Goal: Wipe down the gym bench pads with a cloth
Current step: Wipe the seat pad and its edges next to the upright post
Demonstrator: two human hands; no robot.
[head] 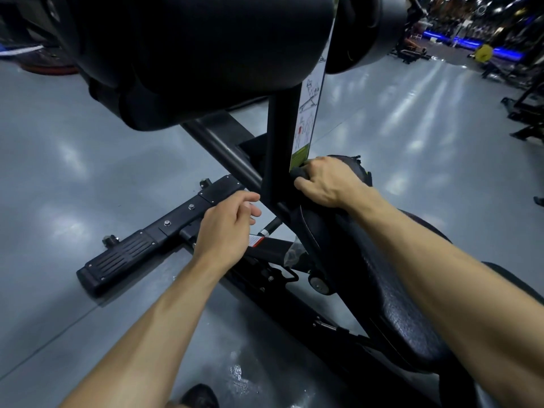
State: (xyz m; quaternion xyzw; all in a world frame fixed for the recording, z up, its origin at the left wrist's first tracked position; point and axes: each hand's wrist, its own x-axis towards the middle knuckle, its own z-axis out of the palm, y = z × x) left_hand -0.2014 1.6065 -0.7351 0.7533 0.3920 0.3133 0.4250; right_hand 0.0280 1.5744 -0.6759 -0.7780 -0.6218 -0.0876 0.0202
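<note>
A black bench pad (394, 304) runs from lower right up toward the centre. My right hand (326, 184) presses a dark cloth (298, 173) onto the pad's far end, right beside the black upright post (278, 148). Only a small part of the cloth shows under the fingers. My left hand (228, 228) hovers left of the post, fingers loosely curled, holding nothing. Large black roller pads (188, 54) hang overhead at the top of the view.
The bench's black base bar with a ribbed foot plate (123, 254) lies on the grey gym floor (73, 160). An instruction sticker (307, 119) runs down the post. Other gym machines (527, 107) stand at far right. A shoe tip (200, 397) shows at the bottom.
</note>
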